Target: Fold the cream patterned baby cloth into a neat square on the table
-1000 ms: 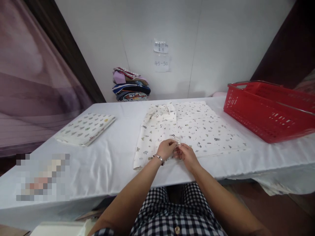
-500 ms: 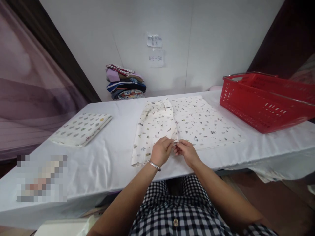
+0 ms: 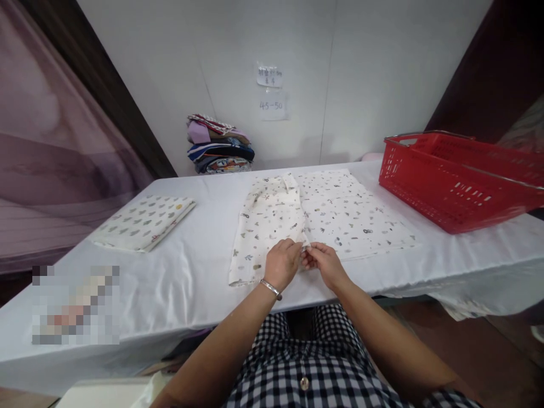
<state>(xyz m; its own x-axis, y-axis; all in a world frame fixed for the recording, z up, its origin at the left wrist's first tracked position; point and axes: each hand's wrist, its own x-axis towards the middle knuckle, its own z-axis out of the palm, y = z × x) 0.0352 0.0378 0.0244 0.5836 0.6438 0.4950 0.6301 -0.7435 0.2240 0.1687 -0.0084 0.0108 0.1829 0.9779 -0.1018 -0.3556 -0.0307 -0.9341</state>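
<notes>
A white cloth [image 3: 348, 212] printed with small plants and figures lies on the table in front of me, its left part folded over. At the near end of that fold's edge, my left hand [image 3: 284, 262] pinches the fabric. Close beside it, my right hand [image 3: 325, 263] is closed on the same edge, fingertips almost touching those of the left. The fingers partly hide the bit of cloth between them. To the left rests a folded white cloth [image 3: 147, 221] with a grey-green cactus-like print.
A white satin cover [image 3: 204, 226] drapes the table. On the right stands a red plastic basket [image 3: 442, 187] with metal handles. A stack of folded clothes [image 3: 220, 147] sits against the back wall. A pixelated patch covers something at the near left.
Both hands keep their pinch on the cloth's edge and have barely moved. The whole view has shifted slightly.
</notes>
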